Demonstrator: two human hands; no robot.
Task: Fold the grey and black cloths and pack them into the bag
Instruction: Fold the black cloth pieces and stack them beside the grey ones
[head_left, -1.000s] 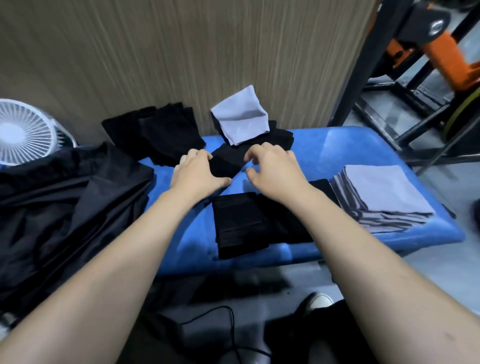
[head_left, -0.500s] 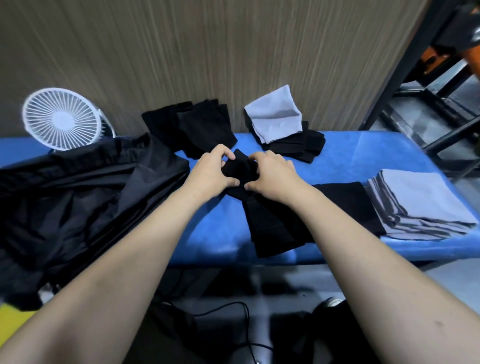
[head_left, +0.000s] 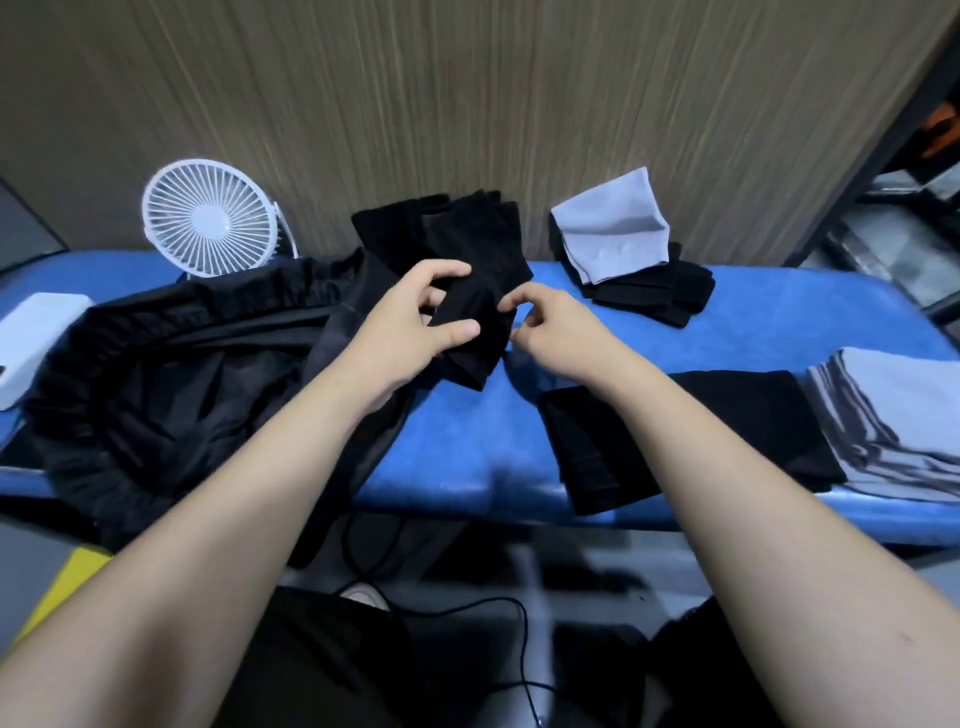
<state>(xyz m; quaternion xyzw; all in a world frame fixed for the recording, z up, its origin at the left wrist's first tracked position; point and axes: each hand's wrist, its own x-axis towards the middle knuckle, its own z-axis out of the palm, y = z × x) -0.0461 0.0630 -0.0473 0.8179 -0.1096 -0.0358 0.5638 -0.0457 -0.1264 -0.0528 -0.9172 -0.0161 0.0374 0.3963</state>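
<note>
I see left hand (head_left: 410, 322) pinching folded black cloth (head_left: 470, 332) at frame center, above blue counter (head_left: 457, 441). Right hand (head_left: 556, 332) just beside cloth, fingers loosely curled, holding nothing. Black bag (head_left: 171, 374) lies left; grey stack (head_left: 893, 426) far right.

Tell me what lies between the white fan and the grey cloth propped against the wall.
In the head view, a pile of black cloths leans on the wall between fan and grey cloth.
</note>
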